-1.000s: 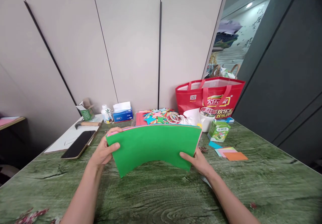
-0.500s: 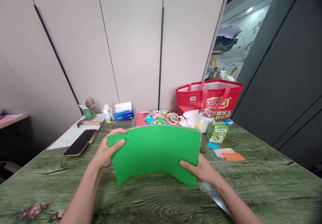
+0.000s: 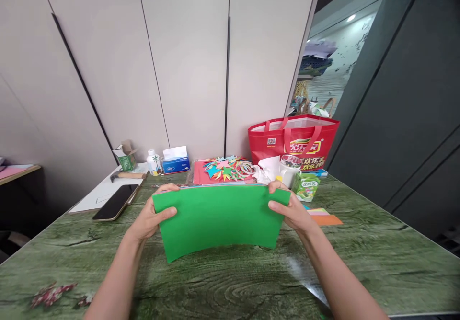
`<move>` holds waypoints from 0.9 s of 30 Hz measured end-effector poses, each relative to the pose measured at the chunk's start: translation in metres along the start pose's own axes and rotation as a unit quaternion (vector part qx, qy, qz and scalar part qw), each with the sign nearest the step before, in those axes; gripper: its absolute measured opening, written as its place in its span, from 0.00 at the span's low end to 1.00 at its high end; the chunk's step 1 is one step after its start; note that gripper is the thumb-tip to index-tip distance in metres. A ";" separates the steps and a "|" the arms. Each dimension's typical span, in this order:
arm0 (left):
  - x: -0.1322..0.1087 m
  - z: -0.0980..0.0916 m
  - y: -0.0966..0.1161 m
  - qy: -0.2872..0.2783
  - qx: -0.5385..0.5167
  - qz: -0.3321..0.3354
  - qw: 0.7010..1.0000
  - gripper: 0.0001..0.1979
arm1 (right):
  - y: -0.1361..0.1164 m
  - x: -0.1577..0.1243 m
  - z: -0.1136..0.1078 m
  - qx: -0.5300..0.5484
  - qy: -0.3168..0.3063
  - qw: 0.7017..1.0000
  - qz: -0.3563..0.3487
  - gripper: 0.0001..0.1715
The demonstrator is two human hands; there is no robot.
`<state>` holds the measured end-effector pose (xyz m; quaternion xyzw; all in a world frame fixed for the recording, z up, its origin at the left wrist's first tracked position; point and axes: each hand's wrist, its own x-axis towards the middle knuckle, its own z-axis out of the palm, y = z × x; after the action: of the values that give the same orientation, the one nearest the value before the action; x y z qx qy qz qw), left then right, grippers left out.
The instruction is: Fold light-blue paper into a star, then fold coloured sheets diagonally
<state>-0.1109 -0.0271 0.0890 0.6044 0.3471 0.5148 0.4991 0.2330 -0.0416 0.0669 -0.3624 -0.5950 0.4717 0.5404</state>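
Note:
A stack of coloured paper (image 3: pixel 221 219), green side toward me, is held upright and slightly bowed above the table. My left hand (image 3: pixel 153 214) grips its upper left corner, thumb on the green face and fingers behind. At the upper right corner my right hand (image 3: pixel 289 207) pinches it the same way. Thin edges of other sheets show along the top; how many there are is hidden. Behind the stack lie colourful paper stars (image 3: pixel 224 166) on a pink-red pack (image 3: pixel 201 172).
A phone (image 3: pixel 117 202), a hammer (image 3: pixel 129 175) and a small open box (image 3: pixel 125 156) lie at the left. A bottle (image 3: pixel 154 163) and tissue pack (image 3: pixel 176 162) stand behind. Rightward are a mug (image 3: pixel 288 171), green carton (image 3: pixel 306 187), red bag (image 3: pixel 266 145) and paper slips (image 3: pixel 327 220).
My right hand has moved up from the lower right side of the paper to its upper right corner. The sheets' lower right corner has risen; my left hand keeps its grip.

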 end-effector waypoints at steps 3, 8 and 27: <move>0.000 0.007 0.001 0.000 -0.011 -0.024 1.000 0.25 | -0.002 0.000 0.003 -0.025 0.000 0.999 -0.024 0.20; 0.003 0.011 0.001 0.015 0.008 -0.002 1.000 0.17 | -0.006 0.003 0.006 -0.074 0.033 0.995 -0.050 0.20; 0.008 0.008 -0.008 0.049 0.043 0.016 0.998 0.22 | 0.044 -0.013 0.000 -0.067 0.052 0.996 0.018 0.27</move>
<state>-0.1004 -0.0194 0.0839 0.6047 0.3832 0.5361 0.4473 0.2312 -0.0414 0.0209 -0.4328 -0.5898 0.4212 0.5361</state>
